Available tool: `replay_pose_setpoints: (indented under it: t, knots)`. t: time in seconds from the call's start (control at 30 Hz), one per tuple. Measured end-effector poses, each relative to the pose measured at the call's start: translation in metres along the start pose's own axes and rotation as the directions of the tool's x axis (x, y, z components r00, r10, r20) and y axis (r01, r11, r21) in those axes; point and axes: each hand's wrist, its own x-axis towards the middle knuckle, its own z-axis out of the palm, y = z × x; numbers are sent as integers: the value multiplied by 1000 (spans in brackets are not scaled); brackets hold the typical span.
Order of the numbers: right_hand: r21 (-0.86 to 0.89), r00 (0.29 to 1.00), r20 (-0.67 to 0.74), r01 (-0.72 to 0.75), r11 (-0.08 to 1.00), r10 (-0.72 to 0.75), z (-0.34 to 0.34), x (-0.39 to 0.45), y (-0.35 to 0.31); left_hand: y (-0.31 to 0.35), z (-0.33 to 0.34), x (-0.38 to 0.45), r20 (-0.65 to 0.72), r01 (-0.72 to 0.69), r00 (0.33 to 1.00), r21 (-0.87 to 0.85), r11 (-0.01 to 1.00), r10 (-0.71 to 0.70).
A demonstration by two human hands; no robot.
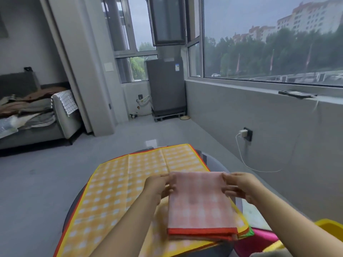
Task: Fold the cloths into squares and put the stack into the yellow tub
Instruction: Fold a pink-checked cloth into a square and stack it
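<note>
Your biggest piece, the yellow checked cloth (118, 184), lies spread open and unfolded across the dark round table (213, 162), running from 12 o'clock down to 7 o'clock, so that 1 is not yet done. At 5 o'clock of it sits the pink checked cloth (200, 204), already folded into a rough square atop a stack of other folded cloths (245, 230). Your left hand (159, 188) and right hand (239, 188) each pinch a far corner of it, fingers curled round the edge. The yellow tub (328, 229) waits at 4 o'clock, only its rim showing; judging by this, stacking is underway and nothing is visibly in it.
</note>
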Motion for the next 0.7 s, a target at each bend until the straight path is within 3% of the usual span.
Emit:
replay_pose_setpoints:
  t: [0.17, 0.37, 0.57, 0.7]
  knots:
    - [65, 998, 7, 62, 996, -63, -26, -5, -31, 26, 31, -10, 6, -75, 997, -89, 993, 76]
    - [186, 983, -84, 178, 966, -165, -70, 4, -54, 46, 87, -18, 17, -206, 978, -141, 968, 210]
    - [25, 903, -281, 345, 938, -324, -136, 18, -50, 20, 175, -11, 52, -382, 923, 9, 924, 381]
    - [-100, 847, -360, 382, 919, -391, -178, 30, -33, -10, 230, 2, 94, -379, 923, 58, 924, 373]
